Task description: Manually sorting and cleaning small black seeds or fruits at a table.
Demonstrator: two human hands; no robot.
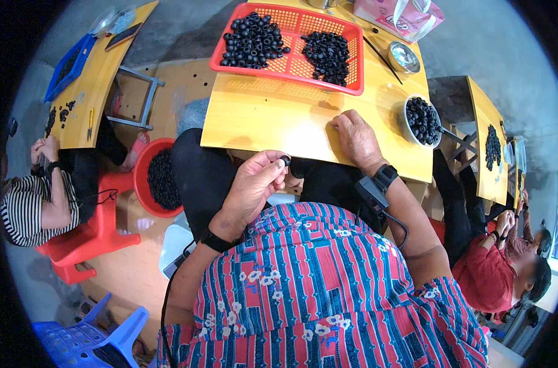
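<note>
My left hand (254, 185) is closed just off the table's near edge, pinching a small black ring (285, 160) between thumb and fingertips. On the yellow table (260, 116), near its front edge, rests my right hand (357, 141) with its fingers curled in; whatever they may hold is hidden. Beyond both hands lies a red plastic basket (279, 76). It has a heap of larger black rings (252, 42) on its left side and a heap of smaller black rings (327, 56) on its right. A white bowl (404, 126) of black parts stands right of my right hand.
A metal bowl (404, 57), a thin black stick (382, 59) and a pink bag (402, 18) occupy the far right. Left of my legs is a red tub (142, 195) of black parts. People sit at tables on both sides; a blue chair (85, 337) stands lower left.
</note>
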